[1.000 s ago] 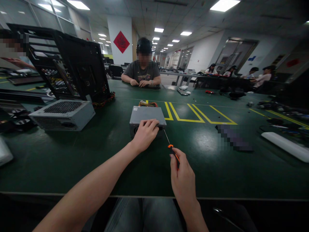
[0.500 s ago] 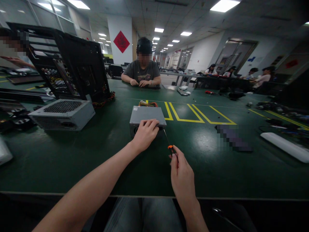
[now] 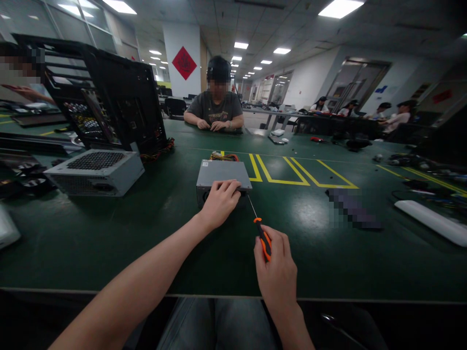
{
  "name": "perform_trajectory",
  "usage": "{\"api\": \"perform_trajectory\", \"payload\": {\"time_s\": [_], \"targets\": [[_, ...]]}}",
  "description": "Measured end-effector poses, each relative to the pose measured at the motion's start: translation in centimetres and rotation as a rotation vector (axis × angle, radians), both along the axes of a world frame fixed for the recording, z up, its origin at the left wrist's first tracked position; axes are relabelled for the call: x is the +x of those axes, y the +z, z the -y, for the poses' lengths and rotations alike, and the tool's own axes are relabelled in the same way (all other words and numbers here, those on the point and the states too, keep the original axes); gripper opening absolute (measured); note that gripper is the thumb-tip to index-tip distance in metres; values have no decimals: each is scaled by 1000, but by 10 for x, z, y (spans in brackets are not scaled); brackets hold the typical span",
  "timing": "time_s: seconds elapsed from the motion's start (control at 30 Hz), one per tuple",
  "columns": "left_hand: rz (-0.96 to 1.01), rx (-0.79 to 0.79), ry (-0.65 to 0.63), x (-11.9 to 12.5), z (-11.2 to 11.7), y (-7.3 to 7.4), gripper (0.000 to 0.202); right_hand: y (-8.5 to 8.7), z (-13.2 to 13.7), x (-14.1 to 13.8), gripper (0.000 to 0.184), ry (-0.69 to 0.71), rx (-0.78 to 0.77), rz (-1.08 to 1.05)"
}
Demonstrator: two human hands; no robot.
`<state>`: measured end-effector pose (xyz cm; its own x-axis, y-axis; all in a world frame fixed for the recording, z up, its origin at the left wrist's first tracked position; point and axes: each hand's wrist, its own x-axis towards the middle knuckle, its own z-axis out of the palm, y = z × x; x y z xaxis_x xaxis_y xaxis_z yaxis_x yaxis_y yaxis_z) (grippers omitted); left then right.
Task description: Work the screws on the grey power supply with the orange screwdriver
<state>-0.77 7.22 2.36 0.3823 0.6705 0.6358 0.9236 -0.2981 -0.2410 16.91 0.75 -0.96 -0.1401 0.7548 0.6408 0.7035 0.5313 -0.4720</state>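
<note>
Just ahead of the hands, I have the power supply on the green desk. I see my left hand at the end of a forearm slanting forward and rightward, its fingers bent over the near top edge; the thumb is hidden, so I cannot tell whether it grips. My right hand sits nearer and to the right, thumb and fingers closed around the handle of an orange-and-black screwdriver. The screwdriver's long axis runs forward and slightly left, its thin shaft pointing at the near right corner; whether the tip touches I cannot tell. The power supply lies with its longer side across, one face toward the hands, coloured wires behind it. Beyond my left hand, leftward, stand another metal box and a black computer case. Yellow lines mark the desk ahead of my right hand. Straight ahead, across the desk, a person sits in a room lit by ceiling lights.
</note>
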Motion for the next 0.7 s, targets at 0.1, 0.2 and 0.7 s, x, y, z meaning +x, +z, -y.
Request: {"api": "perform_trajectory", "payload": {"time_s": [0.1, 0.2, 0.7], "targets": [[-2, 2, 4, 0, 0, 0, 18, 0, 2, 2, 25, -18, 57, 39], [-2, 8, 2, 0, 0, 0, 17, 1, 1, 3, 25, -4, 58, 55], [7, 16, -11, 0, -1, 0, 18, 1, 3, 1, 25, -12, 130, 20]]}}
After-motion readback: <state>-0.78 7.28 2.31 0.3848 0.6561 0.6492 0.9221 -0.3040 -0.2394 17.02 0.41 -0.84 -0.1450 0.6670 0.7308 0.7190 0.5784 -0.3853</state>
